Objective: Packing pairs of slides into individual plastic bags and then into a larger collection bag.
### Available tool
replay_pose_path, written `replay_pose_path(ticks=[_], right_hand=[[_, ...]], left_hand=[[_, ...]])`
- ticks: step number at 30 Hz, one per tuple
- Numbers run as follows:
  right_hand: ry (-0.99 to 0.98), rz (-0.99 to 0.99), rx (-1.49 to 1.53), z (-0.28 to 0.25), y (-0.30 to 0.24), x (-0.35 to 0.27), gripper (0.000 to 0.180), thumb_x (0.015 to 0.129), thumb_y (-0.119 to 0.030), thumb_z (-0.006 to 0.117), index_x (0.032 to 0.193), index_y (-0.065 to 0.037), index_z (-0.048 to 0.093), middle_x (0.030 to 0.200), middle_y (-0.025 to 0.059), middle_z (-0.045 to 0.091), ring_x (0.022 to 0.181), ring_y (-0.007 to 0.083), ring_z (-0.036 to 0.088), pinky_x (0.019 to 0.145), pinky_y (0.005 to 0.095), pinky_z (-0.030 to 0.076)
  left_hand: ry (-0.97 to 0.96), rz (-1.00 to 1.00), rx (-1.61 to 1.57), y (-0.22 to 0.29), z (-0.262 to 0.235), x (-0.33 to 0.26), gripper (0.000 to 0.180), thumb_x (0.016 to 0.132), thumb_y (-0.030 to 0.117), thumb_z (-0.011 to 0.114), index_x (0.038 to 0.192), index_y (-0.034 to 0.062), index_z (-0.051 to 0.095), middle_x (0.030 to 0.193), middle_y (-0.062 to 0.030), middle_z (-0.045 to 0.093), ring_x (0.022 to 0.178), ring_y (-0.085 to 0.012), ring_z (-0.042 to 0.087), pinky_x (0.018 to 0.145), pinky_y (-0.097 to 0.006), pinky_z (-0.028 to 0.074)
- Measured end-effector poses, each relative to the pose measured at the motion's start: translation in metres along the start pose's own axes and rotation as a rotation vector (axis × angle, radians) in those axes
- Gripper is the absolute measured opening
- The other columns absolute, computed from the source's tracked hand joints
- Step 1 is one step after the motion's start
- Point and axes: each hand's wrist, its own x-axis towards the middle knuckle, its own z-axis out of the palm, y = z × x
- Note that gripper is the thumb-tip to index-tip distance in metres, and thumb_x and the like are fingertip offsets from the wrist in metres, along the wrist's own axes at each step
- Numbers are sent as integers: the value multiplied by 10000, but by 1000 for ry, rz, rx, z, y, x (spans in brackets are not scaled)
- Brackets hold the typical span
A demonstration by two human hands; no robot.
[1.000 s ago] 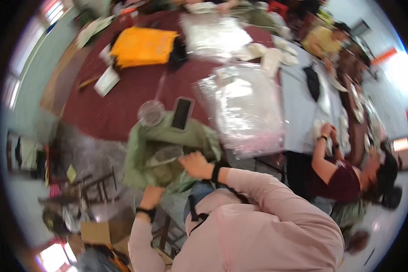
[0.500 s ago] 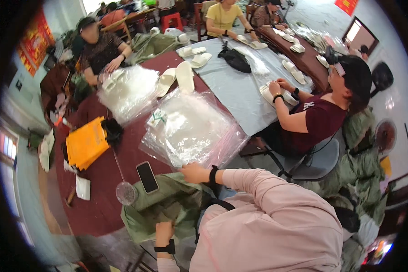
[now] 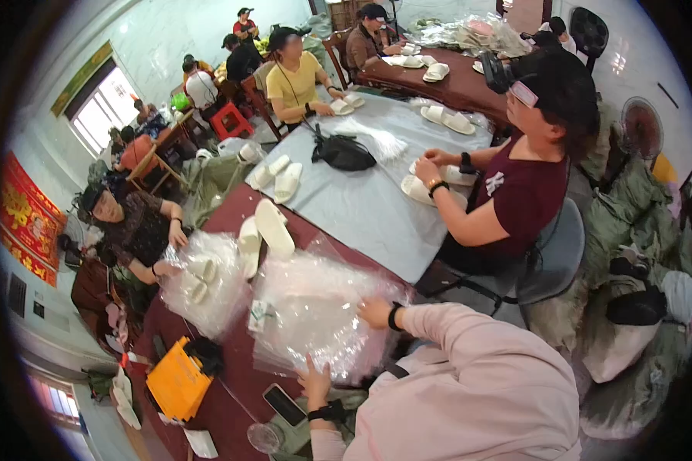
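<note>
A stack of clear plastic bags point(image 3: 307, 300) lies flat on the dark red table in front of me. My right hand point(image 3: 375, 313) rests on the right part of the stack, its fingers reaching in over the plastic and looking stretched out. At the near edge of the stack is my left hand point(image 3: 314, 381), fingers spread and pointing up toward the bags, holding nothing. A pair of white slippers point(image 3: 273, 228) lies just beyond the stack, one leaning across the other. Some of the plastic's near edge is hidden behind my left hand.
Left of my left hand lie a phone point(image 3: 284, 405), a round clear container point(image 3: 264, 437) and orange-yellow packets point(image 3: 178, 379). A co-worker at left handles slippers on plastic bags point(image 3: 206, 284). Another person sits at right by a grey-covered table point(image 3: 377, 223). A black pouch point(image 3: 343, 152) lies there.
My view has swung. My left hand has come up from beside the green cloth to the near edge of the bag stack. My right hand has moved farther onto the stack.
</note>
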Motion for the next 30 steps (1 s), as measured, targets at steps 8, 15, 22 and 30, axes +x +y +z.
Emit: replay_pose_path(ticks=[8, 15, 22, 30], right_hand=[[-47, -224, 62, -10, 12, -8, 248, 739, -203, 570, 966, -110, 603, 1046, 69, 556, 1034, 268, 510, 776, 429, 458], [-275, -394, 110, 6, 46, 11, 350, 759, -246, 568, 1067, -80, 552, 1119, 112, 554, 1071, 294, 521, 797, 426, 480], [-529, -348, 574, -41, 68, 71, 462, 798, -413, 573, 1109, -72, 600, 1036, 167, 629, 930, 363, 593, 827, 438, 462], [75, 161, 966, -102, 79, 186, 320, 811, -269, 626, 1021, -28, 621, 867, 137, 648, 821, 273, 615, 736, 360, 467]], left_hand=[[64, -244, -131, 2, 71, 86, 1013, 702, 626, 602, 1443, 301, -7, 1422, -363, 5, 1319, -515, 98, 1006, -645, 164], [-91, -327, -71, 32, 60, 82, 1129, 646, 661, 633, 1449, 220, -27, 1363, -445, 44, 1322, -515, 78, 1017, -629, 149], [-81, -311, -38, 53, 36, 86, 1117, 640, 646, 657, 1448, 254, -8, 1356, -453, 39, 1292, -545, 152, 1024, -597, 196], [-74, -398, -54, 60, 41, 85, 1020, 711, 525, 681, 1441, 315, 0, 1422, -357, -41, 1248, -615, 131, 994, -607, 259]])
